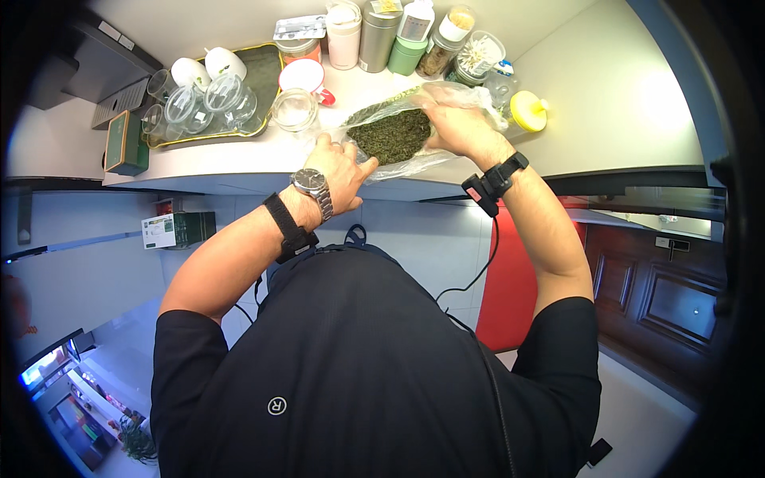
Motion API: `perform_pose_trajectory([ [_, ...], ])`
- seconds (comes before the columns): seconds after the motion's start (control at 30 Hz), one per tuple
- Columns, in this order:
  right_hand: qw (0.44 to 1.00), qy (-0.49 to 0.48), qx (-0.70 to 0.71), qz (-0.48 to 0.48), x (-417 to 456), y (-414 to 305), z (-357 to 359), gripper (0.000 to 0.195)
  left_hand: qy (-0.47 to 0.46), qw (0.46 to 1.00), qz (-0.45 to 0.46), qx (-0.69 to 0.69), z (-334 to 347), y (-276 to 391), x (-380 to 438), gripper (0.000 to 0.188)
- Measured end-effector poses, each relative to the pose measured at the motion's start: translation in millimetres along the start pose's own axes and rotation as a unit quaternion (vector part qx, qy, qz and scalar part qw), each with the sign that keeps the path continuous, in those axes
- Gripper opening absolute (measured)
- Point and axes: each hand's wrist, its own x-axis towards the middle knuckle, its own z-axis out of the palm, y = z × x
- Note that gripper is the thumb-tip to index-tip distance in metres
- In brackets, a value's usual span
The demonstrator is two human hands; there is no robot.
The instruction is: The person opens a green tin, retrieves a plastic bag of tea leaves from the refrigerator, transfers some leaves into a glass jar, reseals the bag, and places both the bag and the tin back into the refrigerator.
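Observation:
A clear plastic bag point(412, 167) of dark green dried leaves point(391, 137) lies on its side on the white counter, its contents showing between my hands. My right hand point(460, 128) grips the bag's crumpled plastic at the right, thumb and fingers around it. At the bag's left end my left hand point(337, 170) rests with fingers spread against the plastic; whether it pinches the film I cannot tell. A round clear jar point(294, 110) stands just beyond my left fingers. Behind it is a white mug with a red handle point(303, 76).
A dark tray with a yellow rim point(209, 138) at the left holds clear glass vessels point(224, 95) and white lidded cups point(226, 64). Along the wall stand a pink tumbler point(343, 39), a grey canister point(378, 39), a green jar point(407, 57) and a cotton swab tub point(481, 52). A yellow-lidded container point(528, 112) stands right.

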Motion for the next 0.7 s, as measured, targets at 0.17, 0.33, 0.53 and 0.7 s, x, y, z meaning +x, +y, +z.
perform_pose_trajectory([
  [0.17,0.992,0.013,0.115,0.049,35,3,3,0.072,-0.051,0.999,-0.012,0.006,8,-3,-1,0.067],
  [0.33,0.995,0.043,0.093,-0.005,33,1,9,0.038,0.078,0.996,0.007,-0.050,2,1,-16,0.062],
  [0.53,0.993,-0.033,0.109,0.007,8,4,-19,0.026,0.273,0.908,0.156,-0.278,-45,7,-70,0.033],
  [0.7,0.988,0.096,0.090,-0.078,8,11,12,0.026,0.364,0.833,0.292,-0.296,-152,8,-150,0.013],
])
